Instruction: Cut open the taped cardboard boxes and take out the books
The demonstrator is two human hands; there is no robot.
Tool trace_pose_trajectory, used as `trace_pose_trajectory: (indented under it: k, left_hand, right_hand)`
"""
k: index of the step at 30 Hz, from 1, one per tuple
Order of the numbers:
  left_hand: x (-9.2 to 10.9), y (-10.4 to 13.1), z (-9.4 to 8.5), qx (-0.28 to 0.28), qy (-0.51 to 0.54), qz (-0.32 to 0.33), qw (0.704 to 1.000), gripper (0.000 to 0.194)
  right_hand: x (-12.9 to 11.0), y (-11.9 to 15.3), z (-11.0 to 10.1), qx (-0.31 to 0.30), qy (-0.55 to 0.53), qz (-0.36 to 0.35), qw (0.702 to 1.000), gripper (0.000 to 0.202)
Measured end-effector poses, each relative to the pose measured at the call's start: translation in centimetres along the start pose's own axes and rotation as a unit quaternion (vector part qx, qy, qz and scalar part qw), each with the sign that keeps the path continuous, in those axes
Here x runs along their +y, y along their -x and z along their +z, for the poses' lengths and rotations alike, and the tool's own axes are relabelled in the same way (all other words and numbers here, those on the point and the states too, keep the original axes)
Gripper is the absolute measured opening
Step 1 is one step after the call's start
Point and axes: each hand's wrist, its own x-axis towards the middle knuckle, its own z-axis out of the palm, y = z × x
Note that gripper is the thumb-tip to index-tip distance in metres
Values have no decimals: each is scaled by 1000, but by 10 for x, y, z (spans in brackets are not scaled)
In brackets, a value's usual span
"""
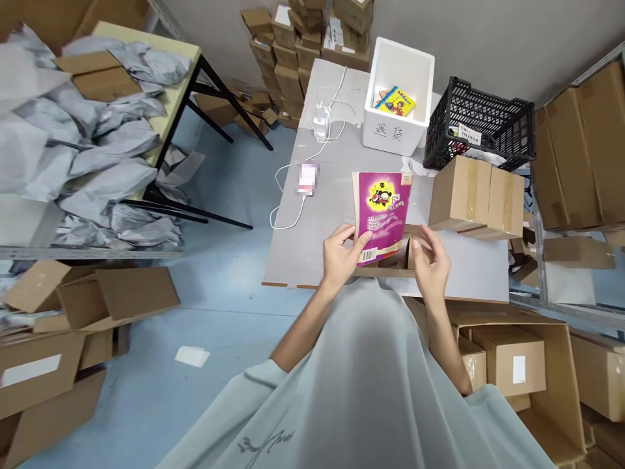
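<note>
My left hand grips a purple paperback book by its lower left corner, thumb on the cover. The book is held upright, with a cartoon picture, printed text and a barcode facing me. To its right, my right hand is raised with fingers apart and holds nothing. Beneath the book and between my hands lies an open cardboard box at the table's near edge, partly hidden by the book.
On the grey table are a white foam box with books inside, a black plastic crate, cardboard boxes and a phone on a white cable. Bagged parcels fill the left side. A large carton stands at lower right.
</note>
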Motion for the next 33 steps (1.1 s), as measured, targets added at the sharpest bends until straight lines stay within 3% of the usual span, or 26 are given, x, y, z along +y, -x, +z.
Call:
trace_pose_trajectory:
  k: [4,8,11,14,16,19,23,26,28,33]
  left_hand:
    - [8,16,12,22,-61,51,997,33]
    - [0,31,27,-17,-43,67,997,34]
    - [-9,37,37,-19,-59,77,995,33]
    - [-9,43,44,-25,-83,74,993,28]
    - [-3,44,45,-62,-81,71,992,28]
    - [7,35,40,-101,-61,60,991,38]
    - [6,6,15,-37,-4,-19,999,59]
    - [-3,-6,-3,-164,73,-162,970,63]
    - [-7,-4,-8,-232,97,-217,943,59]
    - [-2,13,1,-181,92,-210,956,52]
  right_hand:
    - [-20,19,20,-124,-74,33,989,66]
    - [-24,30,38,-84,-66,55,993,79]
    - [-17,26,38,-48,-43,54,996,64]
    - [-9,16,30,-28,-2,36,999,38]
    - [-3,7,21,-16,2,32,999,26]
    - [6,-7,1,-10,-50,53,997,29]
    - [15,-16,-28,-44,-110,85,989,37]
    - [19,-13,-40,-68,-145,108,981,41]
    - [22,-11,-41,-81,-162,124,976,43]
    - [31,-13,-36,-89,-179,136,970,48]
